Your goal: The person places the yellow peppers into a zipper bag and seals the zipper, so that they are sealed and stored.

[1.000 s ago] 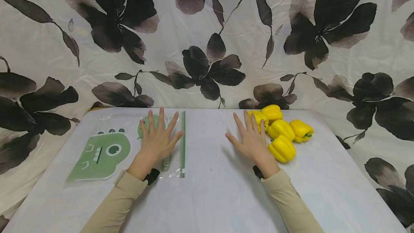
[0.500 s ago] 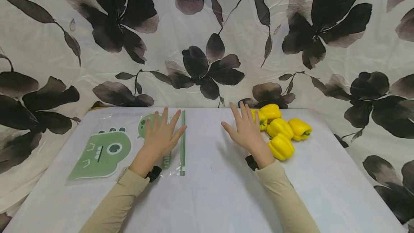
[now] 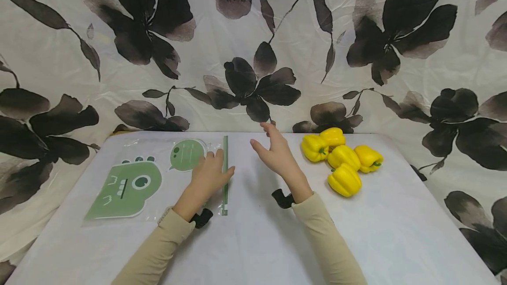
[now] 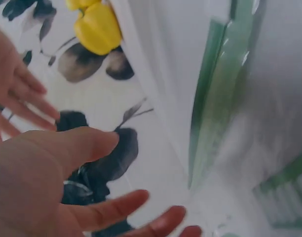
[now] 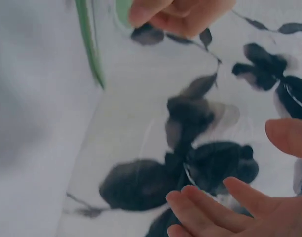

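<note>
A clear zip bag point(image 3: 166, 184) printed with green cartoon dinosaurs lies flat on the left half of the table. Along its right side runs a green zip strip point(image 3: 225, 188), also large in the left wrist view. Over the bag, close to that strip, is my left hand point(image 3: 207, 175), its thumb stretched out across the strip and its fingers loosely bent. Nothing shows between them. My right hand point(image 3: 277, 153) hovers to the right of the bag, fingers extended and thumb apart, holding nothing.
Several yellow bell peppers point(image 3: 343, 158) sit in a cluster at the back right of the white table point(image 3: 253, 250). Behind the table's far edge hangs a floral cloth point(image 3: 317, 56). Each wrist wears a black band.
My right hand has moved left, away from the peppers, and turned inward. My left hand has shifted right toward the zip strip, its spread fingers now bent.
</note>
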